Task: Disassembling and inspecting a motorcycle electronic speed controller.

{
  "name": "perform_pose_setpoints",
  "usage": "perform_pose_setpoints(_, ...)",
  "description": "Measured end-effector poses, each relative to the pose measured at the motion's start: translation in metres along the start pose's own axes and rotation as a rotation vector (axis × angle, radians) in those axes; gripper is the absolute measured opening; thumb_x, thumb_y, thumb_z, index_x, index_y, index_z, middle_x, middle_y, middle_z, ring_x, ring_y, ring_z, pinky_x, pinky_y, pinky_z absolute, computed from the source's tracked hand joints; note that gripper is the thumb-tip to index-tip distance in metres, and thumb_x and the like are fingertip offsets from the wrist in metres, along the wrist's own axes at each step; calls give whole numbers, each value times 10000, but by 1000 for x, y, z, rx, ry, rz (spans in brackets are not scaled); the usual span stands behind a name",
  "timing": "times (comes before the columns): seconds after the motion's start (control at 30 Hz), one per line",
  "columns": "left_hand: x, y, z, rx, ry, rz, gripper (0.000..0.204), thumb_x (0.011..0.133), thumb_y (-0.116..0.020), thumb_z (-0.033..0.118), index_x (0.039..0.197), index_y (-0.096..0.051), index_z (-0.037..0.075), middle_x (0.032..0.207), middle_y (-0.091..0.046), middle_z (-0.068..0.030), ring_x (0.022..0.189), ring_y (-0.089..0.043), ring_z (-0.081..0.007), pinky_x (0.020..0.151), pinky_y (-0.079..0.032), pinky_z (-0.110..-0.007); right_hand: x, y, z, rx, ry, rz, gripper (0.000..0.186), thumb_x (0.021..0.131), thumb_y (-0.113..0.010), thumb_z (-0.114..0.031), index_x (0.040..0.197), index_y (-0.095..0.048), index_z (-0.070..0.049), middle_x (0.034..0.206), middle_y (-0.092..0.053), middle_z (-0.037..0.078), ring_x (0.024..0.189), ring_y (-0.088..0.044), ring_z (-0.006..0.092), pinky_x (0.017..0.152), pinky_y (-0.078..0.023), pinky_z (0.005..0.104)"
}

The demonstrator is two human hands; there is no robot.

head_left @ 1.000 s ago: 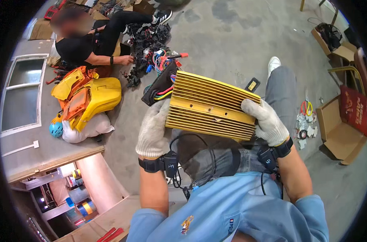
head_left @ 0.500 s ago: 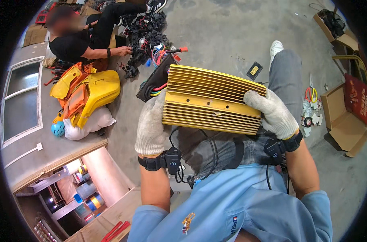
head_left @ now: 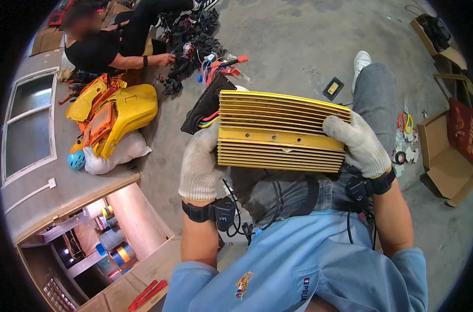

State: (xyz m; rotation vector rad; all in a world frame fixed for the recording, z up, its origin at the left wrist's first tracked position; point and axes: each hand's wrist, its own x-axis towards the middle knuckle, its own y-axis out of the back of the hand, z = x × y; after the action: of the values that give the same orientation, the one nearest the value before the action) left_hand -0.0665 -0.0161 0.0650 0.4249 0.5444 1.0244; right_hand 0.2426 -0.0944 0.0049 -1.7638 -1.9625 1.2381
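A gold finned metal heatsink housing (head_left: pixel 283 138) is held up above my lap, its ribs running sideways and a flat strip with several holes across the middle. My left hand (head_left: pixel 200 164), in a white knit glove, grips its left end, with the fingers hidden behind it. At the right end my gloved right hand (head_left: pixel 358 143) clasps it, thumb lying over the ribs. From the left end a black end plate (head_left: pixel 208 104) sticks out at an angle, with coloured wires (head_left: pixel 210 119) and connectors (head_left: pixel 231 61) showing beside it.
A seated person (head_left: pixel 98 49) handles a heap of black cables (head_left: pixel 189 41) at upper left. Yellow plastic panels (head_left: pixel 135 106) lie below. On the right are scissors (head_left: pixel 405 119), an open cardboard box (head_left: pixel 444 161) and a small black module (head_left: pixel 333 89).
The heatsink housing has tilted slightly, and shifted a little to the right in the picture together with both hands. The black end plate shows at a somewhat different angle.
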Motion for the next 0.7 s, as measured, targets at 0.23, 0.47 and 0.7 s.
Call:
perform_pose_setpoints(0.23,-1,-12,3,-1329,437,144,363,1086,-610,231,1364,-627,-2,1284,-715,-129,1142,-721,-248,968,-621,-401,3,10,10,-48,-22,40,388,1002,-683,-152,1319,-639,68,1202,-733,96,1034,-697,150,939,-573,316)
perform_pose_setpoints(0.47,-1,-19,10,-621,251,108,381,1113,-564,307,1355,-629,19,1253,-717,-95,1096,-725,-216,926,-622,-374,4,15,12,-67,-12,85,361,992,-699,-164,1278,-656,51,1146,-734,73,991,-687,131,912,-564,304)
perform_pose_setpoints(0.7,-1,-16,7,117,148,142,490,1137,-480,417,1431,-581,39,1320,-684,-89,1200,-668,-219,988,-563,-359,3,10,14,-55,-18,95,365,1004,-688,-180,1284,-652,50,1148,-733,78,992,-691,140,911,-570,314)
